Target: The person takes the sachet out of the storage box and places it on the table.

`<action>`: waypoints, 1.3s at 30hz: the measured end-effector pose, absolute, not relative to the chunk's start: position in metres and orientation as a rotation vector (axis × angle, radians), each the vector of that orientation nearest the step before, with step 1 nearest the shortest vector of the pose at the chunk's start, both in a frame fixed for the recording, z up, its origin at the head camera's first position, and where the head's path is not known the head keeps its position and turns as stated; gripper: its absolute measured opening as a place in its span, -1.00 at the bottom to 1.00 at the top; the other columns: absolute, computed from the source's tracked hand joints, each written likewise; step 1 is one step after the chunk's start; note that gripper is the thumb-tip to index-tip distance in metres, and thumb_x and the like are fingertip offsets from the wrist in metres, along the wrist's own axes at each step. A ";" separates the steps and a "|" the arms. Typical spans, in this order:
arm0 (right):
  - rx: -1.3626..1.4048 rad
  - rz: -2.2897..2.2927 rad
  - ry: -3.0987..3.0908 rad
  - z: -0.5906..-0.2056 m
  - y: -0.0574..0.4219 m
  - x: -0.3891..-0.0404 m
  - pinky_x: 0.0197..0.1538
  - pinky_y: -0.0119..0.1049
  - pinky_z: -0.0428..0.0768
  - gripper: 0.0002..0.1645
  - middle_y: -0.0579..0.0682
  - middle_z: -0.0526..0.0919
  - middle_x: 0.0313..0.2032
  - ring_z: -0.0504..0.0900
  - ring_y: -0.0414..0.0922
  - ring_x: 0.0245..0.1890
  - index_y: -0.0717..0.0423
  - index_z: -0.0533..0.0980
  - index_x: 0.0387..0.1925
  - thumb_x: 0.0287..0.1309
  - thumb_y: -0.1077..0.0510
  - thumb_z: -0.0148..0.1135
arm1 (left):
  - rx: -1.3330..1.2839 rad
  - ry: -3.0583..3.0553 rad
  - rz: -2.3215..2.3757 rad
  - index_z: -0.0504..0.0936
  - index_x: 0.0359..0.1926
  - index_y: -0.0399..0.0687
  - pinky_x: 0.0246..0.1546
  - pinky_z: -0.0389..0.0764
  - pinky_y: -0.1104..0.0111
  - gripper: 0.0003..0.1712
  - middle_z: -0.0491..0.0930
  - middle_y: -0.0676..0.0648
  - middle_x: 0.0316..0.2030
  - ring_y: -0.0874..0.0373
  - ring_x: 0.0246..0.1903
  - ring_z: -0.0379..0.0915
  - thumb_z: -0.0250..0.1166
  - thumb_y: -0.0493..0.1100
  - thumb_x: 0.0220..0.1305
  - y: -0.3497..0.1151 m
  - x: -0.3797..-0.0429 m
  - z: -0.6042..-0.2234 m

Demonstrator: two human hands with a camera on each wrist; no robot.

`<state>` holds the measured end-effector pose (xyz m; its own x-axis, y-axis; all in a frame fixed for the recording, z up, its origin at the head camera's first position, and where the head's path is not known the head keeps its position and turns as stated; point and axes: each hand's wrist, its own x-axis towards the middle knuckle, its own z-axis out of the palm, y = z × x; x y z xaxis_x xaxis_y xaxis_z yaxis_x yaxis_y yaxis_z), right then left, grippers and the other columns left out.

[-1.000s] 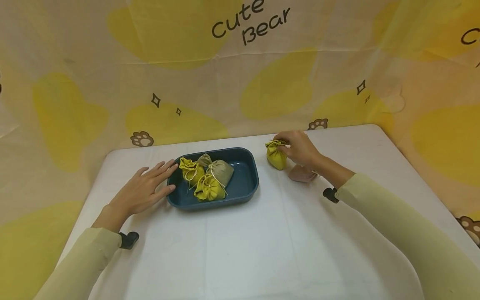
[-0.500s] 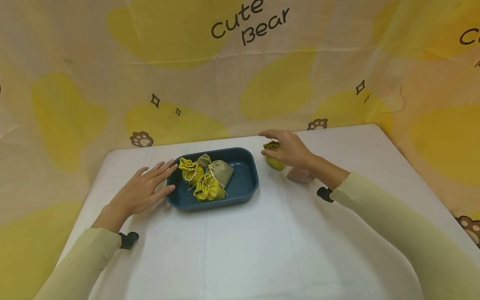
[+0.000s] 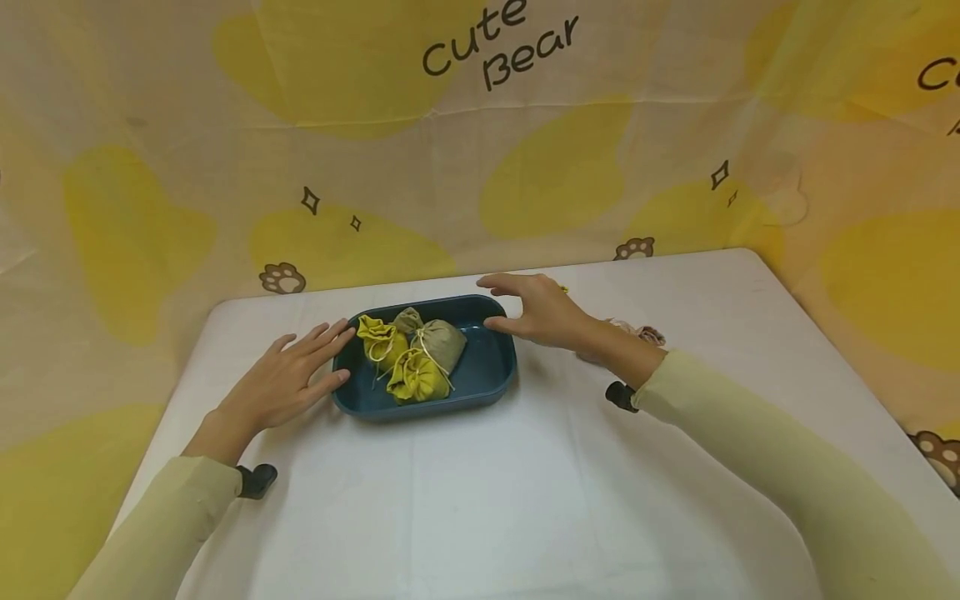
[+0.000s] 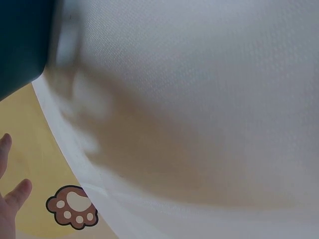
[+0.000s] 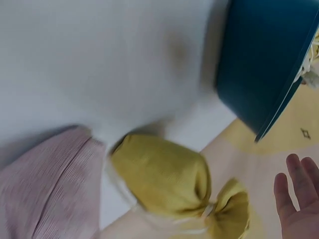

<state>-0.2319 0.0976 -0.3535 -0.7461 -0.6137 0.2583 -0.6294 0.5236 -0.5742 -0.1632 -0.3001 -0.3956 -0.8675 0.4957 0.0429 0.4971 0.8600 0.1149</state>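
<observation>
A dark blue tray (image 3: 486, 367) holds two yellow drawstring pouches, one standing at the left (image 3: 381, 346) and one in front (image 3: 417, 377), plus a grey-green pouch (image 3: 444, 343). At the tray's left rim lies my left hand (image 3: 288, 379), fingers spread and nearly straight. My right hand (image 3: 543, 310) is over the right rim, thumb and fingers apart with nothing between them; whether it touches the rim I cannot tell. Behind it, mostly hidden in the head view, another yellow pouch (image 5: 162, 174) is on the table beside a pink pouch (image 5: 55, 184).
A white cloth (image 3: 480, 500) covers the table. Right behind its far edge hangs a yellow-patterned curtain (image 3: 420, 167) with lettering and paw prints. Both wrists carry small black cameras, seen under the left cuff (image 3: 257, 481) and the right cuff (image 3: 621, 396).
My right hand has let go of the yellow pouch on the table and moved left to the tray's right rim. The left hand and the tray stay where they were.
</observation>
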 end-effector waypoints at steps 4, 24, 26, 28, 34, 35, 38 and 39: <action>1.158 1.045 -2.740 -0.354 0.087 -0.228 0.25 0.02 0.49 -0.31 0.12 0.60 0.19 0.62 0.02 0.15 0.11 0.46 0.30 0.16 0.05 0.44 | -0.808 -3.020 -0.196 0.12 0.56 0.00 0.36 0.07 -0.23 -0.23 0.09 -0.13 0.52 -0.20 0.46 0.05 0.03 0.21 0.48 -0.300 -0.163 -0.395; 1.445 1.089 -2.739 -0.363 0.046 -0.208 0.17 0.00 0.56 -0.24 0.12 0.62 0.17 0.63 0.00 0.13 0.16 0.40 0.36 0.17 0.04 0.43 | -0.794 -3.032 -0.183 0.12 0.56 0.01 0.36 0.07 -0.23 -0.22 0.08 -0.11 0.53 -0.17 0.47 0.03 0.03 0.22 0.48 -0.301 -0.163 -0.394; 1.472 1.092 -2.732 -0.365 0.043 -0.207 0.15 -0.03 0.58 -0.21 0.13 0.63 0.15 0.63 -0.01 0.13 0.16 0.40 0.37 0.15 0.04 0.46 | -0.790 -3.031 -0.181 0.13 0.55 0.01 0.36 0.07 -0.23 -0.22 0.08 -0.11 0.53 -0.17 0.47 0.04 0.03 0.22 0.47 -0.300 -0.163 -0.394; 1.490 1.088 -2.732 -0.366 0.040 -0.205 0.14 -0.06 0.58 -0.20 0.12 0.64 0.13 0.63 -0.02 0.13 0.15 0.40 0.36 0.13 0.04 0.47 | -0.792 -3.033 -0.182 0.13 0.55 0.00 0.36 0.07 -0.23 -0.22 0.08 -0.11 0.53 -0.18 0.47 0.04 0.03 0.22 0.47 -0.300 -0.162 -0.394; 1.506 1.057 -2.761 -0.371 0.032 -0.202 0.14 -0.14 0.58 -0.18 0.07 0.63 0.15 0.62 -0.05 0.14 0.12 0.41 0.36 0.11 0.01 0.49 | -0.792 -3.041 -0.180 0.12 0.56 0.00 0.36 0.06 -0.23 -0.22 0.07 -0.12 0.53 -0.18 0.47 0.03 0.02 0.22 0.48 -0.299 -0.162 -0.394; 1.505 1.048 -2.768 -0.371 0.031 -0.201 0.13 -0.15 0.58 -0.18 0.06 0.63 0.15 0.63 -0.06 0.12 0.12 0.41 0.36 0.11 0.01 0.49 | -0.790 -3.044 -0.177 0.12 0.56 0.01 0.36 0.06 -0.23 -0.22 0.07 -0.11 0.53 -0.18 0.47 0.02 0.01 0.23 0.48 -0.299 -0.162 -0.394; 1.505 1.017 -2.794 -0.372 0.028 -0.200 0.16 -0.16 0.55 -0.17 0.03 0.59 0.21 0.59 -0.07 0.15 0.10 0.40 0.37 0.10 -0.01 0.50 | -0.789 -3.057 -0.166 0.10 0.56 0.01 0.37 0.04 -0.23 -0.21 0.05 -0.12 0.53 -0.18 0.48 0.00 0.00 0.23 0.49 -0.299 -0.162 -0.393; 1.507 1.009 -2.802 -0.372 0.027 -0.200 0.19 -0.16 0.53 -0.16 0.03 0.57 0.23 0.57 -0.07 0.17 0.10 0.40 0.37 0.10 -0.01 0.50 | -0.790 -3.057 -0.165 0.10 0.56 0.01 0.37 0.04 -0.23 -0.21 0.05 -0.12 0.53 -0.19 0.48 0.00 0.00 0.24 0.48 -0.299 -0.162 -0.393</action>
